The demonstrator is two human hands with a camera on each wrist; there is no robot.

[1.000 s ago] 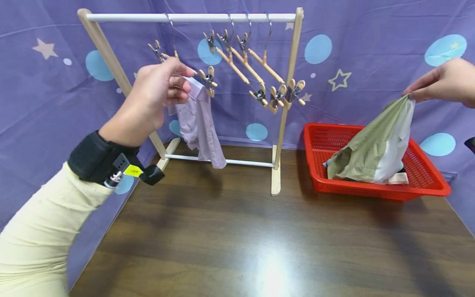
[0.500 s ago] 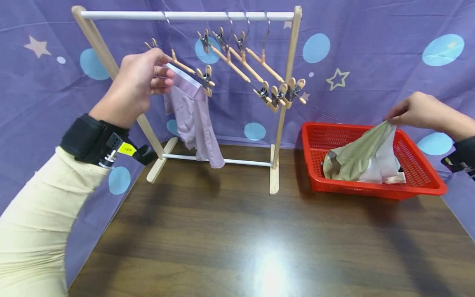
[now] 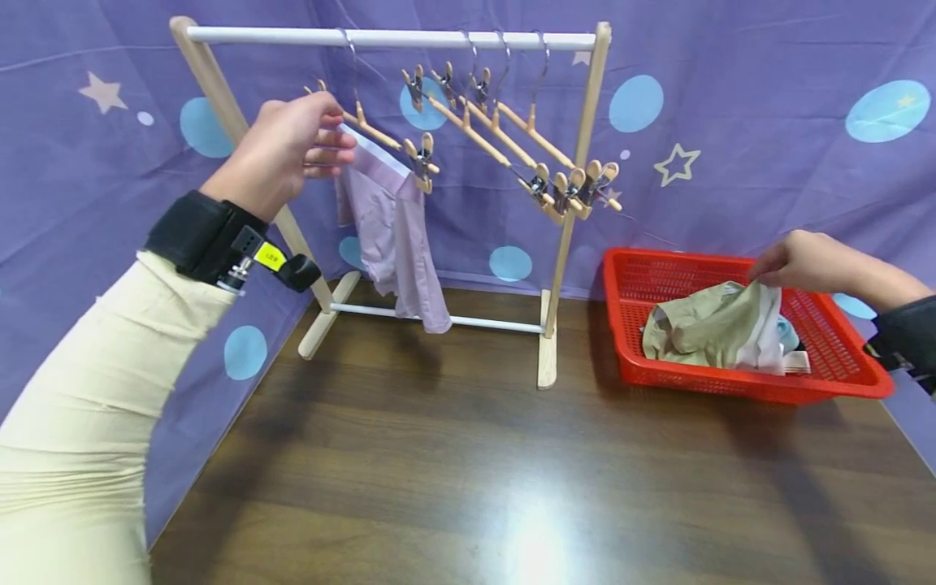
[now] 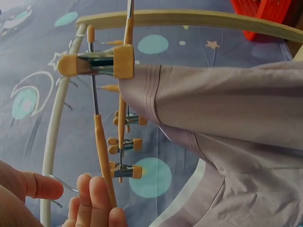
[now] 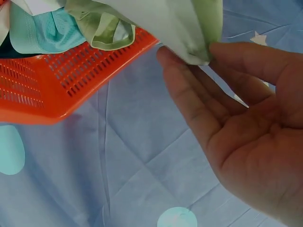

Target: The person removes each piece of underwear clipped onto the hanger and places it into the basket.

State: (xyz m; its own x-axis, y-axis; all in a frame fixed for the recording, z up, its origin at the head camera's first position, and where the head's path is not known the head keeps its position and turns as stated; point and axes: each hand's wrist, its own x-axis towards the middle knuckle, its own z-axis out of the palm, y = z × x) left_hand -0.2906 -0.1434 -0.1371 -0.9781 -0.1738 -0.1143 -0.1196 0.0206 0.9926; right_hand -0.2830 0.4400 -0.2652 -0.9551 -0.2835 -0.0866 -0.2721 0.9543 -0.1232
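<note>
Left hand [image 3: 288, 150] fingers pinch the hanger [image 3: 380, 138] on the rack [image 3: 387, 36], lilac shorts [image 3: 395, 236] clipped at its right end. Right hand [image 3: 793, 260] pinches the green garment [image 3: 705, 329] in the basket [image 3: 731, 386], right of the rack.

The wooden clip hanger [image 3: 380, 138] hangs tilted from the rail at about 11 o'clock, its far clip gripping lilac shorts [image 3: 391, 236] that droop toward the table. At 3 o'clock, an olive garment [image 3: 705, 329] lies crumpled in the red basket [image 3: 731, 382], one edge lifted.
</note>
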